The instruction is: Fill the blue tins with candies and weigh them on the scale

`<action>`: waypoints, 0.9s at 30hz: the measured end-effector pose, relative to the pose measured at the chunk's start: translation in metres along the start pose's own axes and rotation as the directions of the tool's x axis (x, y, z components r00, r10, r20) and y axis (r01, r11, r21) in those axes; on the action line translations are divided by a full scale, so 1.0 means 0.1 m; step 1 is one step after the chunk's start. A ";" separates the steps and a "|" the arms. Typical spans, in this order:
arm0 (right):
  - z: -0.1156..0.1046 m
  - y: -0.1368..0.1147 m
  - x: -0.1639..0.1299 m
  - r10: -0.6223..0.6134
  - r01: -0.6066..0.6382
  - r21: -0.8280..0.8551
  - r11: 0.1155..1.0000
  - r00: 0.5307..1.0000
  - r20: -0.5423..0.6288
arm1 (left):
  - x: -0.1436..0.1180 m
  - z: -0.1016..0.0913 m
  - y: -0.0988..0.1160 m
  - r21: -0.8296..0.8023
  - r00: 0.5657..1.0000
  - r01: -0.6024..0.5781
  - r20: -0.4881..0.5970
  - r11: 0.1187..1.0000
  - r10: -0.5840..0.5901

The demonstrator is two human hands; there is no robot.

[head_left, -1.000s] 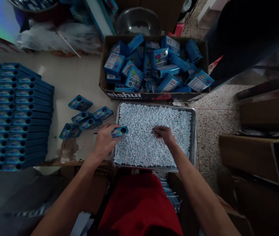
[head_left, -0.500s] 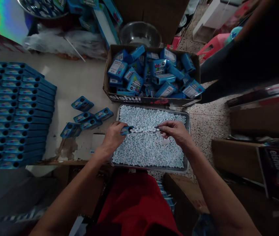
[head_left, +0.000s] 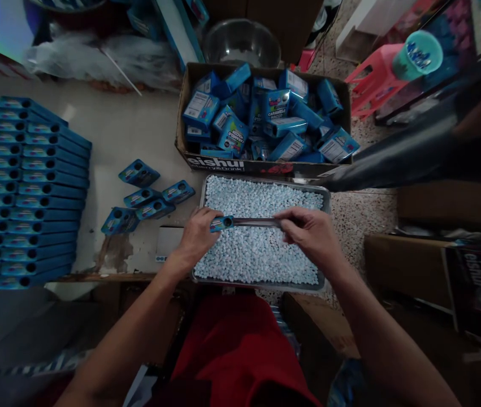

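Observation:
My left hand (head_left: 198,233) is closed around a small blue candy box (head_left: 222,223) with a round dark hole in its face. Pinched in my right hand (head_left: 308,229) is a narrow metal scoop (head_left: 257,223), shaped like a trough. Its far end meets the box at the hole, and no candies show along its length. Both hands are above a metal tray (head_left: 324,237) full of small pale blue and white candies (head_left: 257,257). To the left, several blue boxes (head_left: 139,173) with holes lie loose on the table (head_left: 108,127).
Beyond the tray stands a cardboard carton (head_left: 265,168) of blue boxes. Stacked blue boxes (head_left: 51,186) line the table's left side. A metal bowl (head_left: 240,48) sits behind the carton. At right are a pink stool (head_left: 378,79), a green cup (head_left: 417,56) and a person's leg (head_left: 410,147).
The candies that lay along the scoop are gone from it. The box and scoop stay joined above the tray. The person at right has shifted, uncovering more of the stool and cup.

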State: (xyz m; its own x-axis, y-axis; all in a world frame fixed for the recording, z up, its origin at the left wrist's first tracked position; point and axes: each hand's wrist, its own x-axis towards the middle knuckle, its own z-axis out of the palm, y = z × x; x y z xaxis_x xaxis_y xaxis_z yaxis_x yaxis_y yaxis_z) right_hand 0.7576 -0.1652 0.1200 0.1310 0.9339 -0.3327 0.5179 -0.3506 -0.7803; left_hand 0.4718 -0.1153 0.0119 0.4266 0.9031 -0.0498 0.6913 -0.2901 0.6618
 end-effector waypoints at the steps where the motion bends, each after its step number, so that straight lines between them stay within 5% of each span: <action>1: -0.09 0.20 -0.04 0.048 -0.049 -0.014 0.999 0.998 -0.029 | -0.02 -0.02 -0.02 -0.018 1.000 0.010 -0.010 1.000 -0.011; 5: -0.22 1.25 -0.14 0.348 -0.348 0.036 0.937 0.920 -0.178 | -0.12 -0.14 -0.10 -0.057 0.997 0.056 -0.052 0.997 -0.059; 7: 0.00 1.65 -0.13 0.464 -0.429 0.224 0.875 0.876 -0.133 | -0.17 -0.18 -0.12 -0.055 0.995 0.079 -0.063 0.995 -0.082; 10: 0.62 1.85 0.00 0.484 -0.436 0.415 0.799 0.875 -0.011 | -0.21 -0.20 -0.12 -0.062 0.992 0.112 -0.057 0.992 -0.116; 12: 0.95 1.80 0.10 0.458 -0.430 0.465 0.774 0.887 0.058 | -0.20 -0.20 -0.10 -0.061 0.991 0.122 -0.049 0.991 -0.125; 14: 1.06 1.71 0.15 0.439 -0.428 0.505 0.749 0.892 0.106 | -0.19 -0.21 -0.08 -0.031 0.992 0.119 -0.035 0.992 -0.120; 22: 0.31 1.17 0.03 0.374 -0.415 0.584 0.698 0.906 0.197 | -0.07 -0.14 0.01 0.058 0.997 0.078 -0.006 0.995 -0.077; 27: 0.16 0.59 0.13 0.247 -0.305 0.504 0.808 0.952 0.179 | -0.05 -0.07 0.07 0.094 0.999 0.025 0.030 0.995 -0.027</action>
State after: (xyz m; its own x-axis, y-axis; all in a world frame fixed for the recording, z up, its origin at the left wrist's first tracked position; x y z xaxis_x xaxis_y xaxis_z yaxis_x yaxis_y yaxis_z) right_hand 0.7763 -0.1751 0.0612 0.1011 0.7900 -0.6047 -0.0474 -0.6033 -0.7961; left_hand 0.4705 -0.1193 0.0217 0.4250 0.9007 -0.0907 0.7534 -0.2964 0.5870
